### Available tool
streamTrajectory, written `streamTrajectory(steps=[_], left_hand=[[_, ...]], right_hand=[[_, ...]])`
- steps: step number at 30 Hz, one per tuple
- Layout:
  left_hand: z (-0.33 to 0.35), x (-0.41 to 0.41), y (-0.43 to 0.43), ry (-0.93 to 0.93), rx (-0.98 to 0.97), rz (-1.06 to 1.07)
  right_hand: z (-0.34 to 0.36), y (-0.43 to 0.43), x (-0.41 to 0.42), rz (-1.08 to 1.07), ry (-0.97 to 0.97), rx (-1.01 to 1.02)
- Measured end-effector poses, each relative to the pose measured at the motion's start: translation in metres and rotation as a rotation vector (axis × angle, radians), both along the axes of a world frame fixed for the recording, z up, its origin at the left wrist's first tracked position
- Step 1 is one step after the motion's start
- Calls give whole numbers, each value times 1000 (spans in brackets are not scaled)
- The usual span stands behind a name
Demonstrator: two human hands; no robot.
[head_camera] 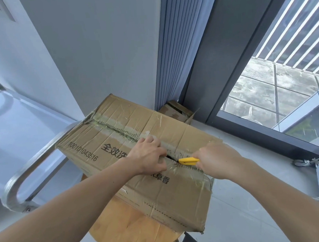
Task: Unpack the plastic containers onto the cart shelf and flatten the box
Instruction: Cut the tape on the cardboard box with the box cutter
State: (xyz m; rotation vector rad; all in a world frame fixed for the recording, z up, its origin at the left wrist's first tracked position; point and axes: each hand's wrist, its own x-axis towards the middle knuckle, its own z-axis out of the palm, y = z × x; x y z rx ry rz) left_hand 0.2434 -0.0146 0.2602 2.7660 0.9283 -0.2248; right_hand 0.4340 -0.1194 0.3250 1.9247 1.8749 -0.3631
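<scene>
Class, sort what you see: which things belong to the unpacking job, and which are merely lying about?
Job: cardboard box, yellow cutter, right hand, left hand, cart.
Lying about: small carton in the corner, curtain, wooden stool under the box.

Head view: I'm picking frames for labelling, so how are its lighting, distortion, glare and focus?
In the head view daylight enters by the window and shadows are soft; the head view's wide lens bows the window frame and stretches the forearms toward the lower edge; in the head view the clear tape on the box glints, yet the box print and the yellow cutter are sharp.
</scene>
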Motion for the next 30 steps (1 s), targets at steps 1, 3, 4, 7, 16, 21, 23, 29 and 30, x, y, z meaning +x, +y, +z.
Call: streamTrajectory(steps=[1, 3, 4, 7, 16, 21, 23, 29, 30], left_hand=[[1, 2, -1, 27, 3, -15], [1, 4, -4, 42, -2, -20], [1, 5, -6, 30, -4, -18], [0, 8, -9, -9, -10, -2], [-3, 17, -11, 17, -27, 10], [-2, 21, -12, -13, -29, 47], [-1, 25, -13, -4, -33, 37], [3, 29, -17, -20, -56, 7], [3, 29, -17, -12, -55, 6]], right_hand=[[-3, 0, -1, -2, -5, 8], [-7, 1, -1, 5, -14, 26], [-7, 0, 0, 12, -15, 30], [0, -4, 5, 21, 5, 21], [-3, -9, 5, 39, -9, 7], [8, -16, 19, 33, -10, 0], [3, -16, 13, 80, -61, 17], [7, -22, 24, 51, 3, 7], [10, -23, 29, 44, 4, 3]])
